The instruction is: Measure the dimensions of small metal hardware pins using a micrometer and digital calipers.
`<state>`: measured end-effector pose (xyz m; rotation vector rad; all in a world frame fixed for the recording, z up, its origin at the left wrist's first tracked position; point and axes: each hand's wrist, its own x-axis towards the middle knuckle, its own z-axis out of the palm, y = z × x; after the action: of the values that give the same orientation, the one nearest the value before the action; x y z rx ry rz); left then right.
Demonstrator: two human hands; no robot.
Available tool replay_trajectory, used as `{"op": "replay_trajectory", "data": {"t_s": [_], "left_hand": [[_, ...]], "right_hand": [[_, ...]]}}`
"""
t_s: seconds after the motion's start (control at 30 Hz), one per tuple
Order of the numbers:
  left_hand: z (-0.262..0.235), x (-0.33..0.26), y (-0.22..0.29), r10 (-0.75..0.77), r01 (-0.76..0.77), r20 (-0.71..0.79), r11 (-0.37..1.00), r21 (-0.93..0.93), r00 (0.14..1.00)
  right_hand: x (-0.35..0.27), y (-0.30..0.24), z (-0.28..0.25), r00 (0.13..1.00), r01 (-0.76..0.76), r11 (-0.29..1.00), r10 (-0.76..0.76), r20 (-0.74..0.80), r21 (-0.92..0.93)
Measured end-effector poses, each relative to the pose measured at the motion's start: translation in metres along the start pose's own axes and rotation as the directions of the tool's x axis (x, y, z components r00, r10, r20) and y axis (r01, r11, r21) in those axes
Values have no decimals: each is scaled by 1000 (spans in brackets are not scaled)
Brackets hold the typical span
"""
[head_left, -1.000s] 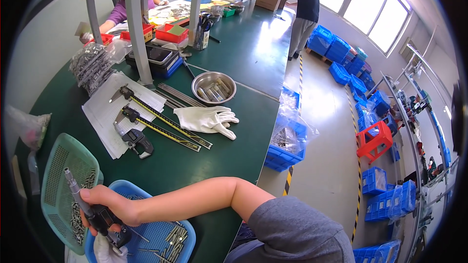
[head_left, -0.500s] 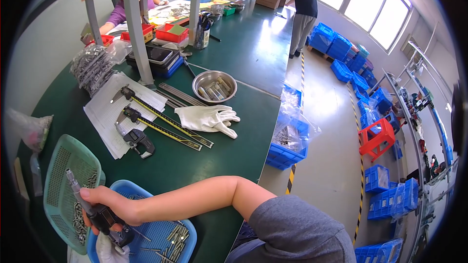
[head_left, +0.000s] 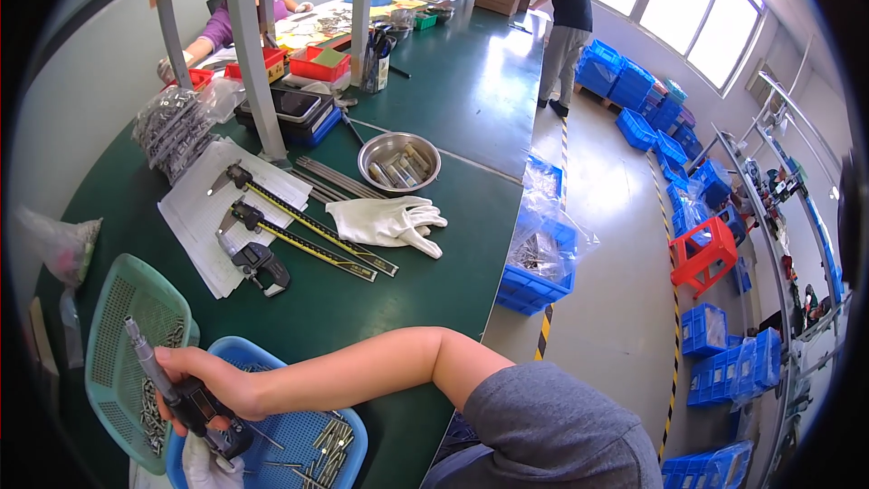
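Note:
My right hand (head_left: 206, 384) is closed around a digital micrometer (head_left: 186, 404), its silver thimble pointing up and away. The bare right forearm crosses from the lower right. Below, my left hand (head_left: 206, 466), in a white glove, has its fingers closed at the lower end of the micrometer's frame; what they pinch is hidden. Both hands are over a blue plastic basket (head_left: 355, 426) holding slim metal pins (head_left: 328, 455). A thin pin (head_left: 265, 436) shows just beside the micrometer. Left of it, a green basket (head_left: 110, 326) contains many small metal pins (head_left: 152, 412).
Two calipers (head_left: 312, 234) and a second micrometer (head_left: 260, 264) lie on paper sheets (head_left: 195, 217). Near them are a white glove (head_left: 385, 222), metal rods (head_left: 337, 179) and a steel bowl (head_left: 398, 161). Blue crates (head_left: 534, 285) stand right of the table. Two people work farther off.
My hands keep the same hold on the micrometer, and the view shifts slightly. The standing person at the far end straightens up, with hands raised from the carton.

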<state>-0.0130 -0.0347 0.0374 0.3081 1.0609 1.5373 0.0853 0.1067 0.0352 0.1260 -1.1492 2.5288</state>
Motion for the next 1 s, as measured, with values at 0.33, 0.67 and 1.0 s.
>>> {"op": "replay_trajectory", "data": {"t_s": [0.33, 0.67, 1.0], "left_hand": [[-3, -5, -6, 123, -87, -229, 983, 159, 966], [11, 7, 1, -10, 13, -52, 999, 47, 999], [13, 1, -3, -13, 28, -77, 981, 191, 997]], "right_hand": [[4, 1, 12, 991, -112, 988, 119, -62, 106], [-3, -19, 1, 994, -39, 999, 41, -103, 24], [-11, -19, 4, 995, -36, 999, 35, -89, -4]]}}
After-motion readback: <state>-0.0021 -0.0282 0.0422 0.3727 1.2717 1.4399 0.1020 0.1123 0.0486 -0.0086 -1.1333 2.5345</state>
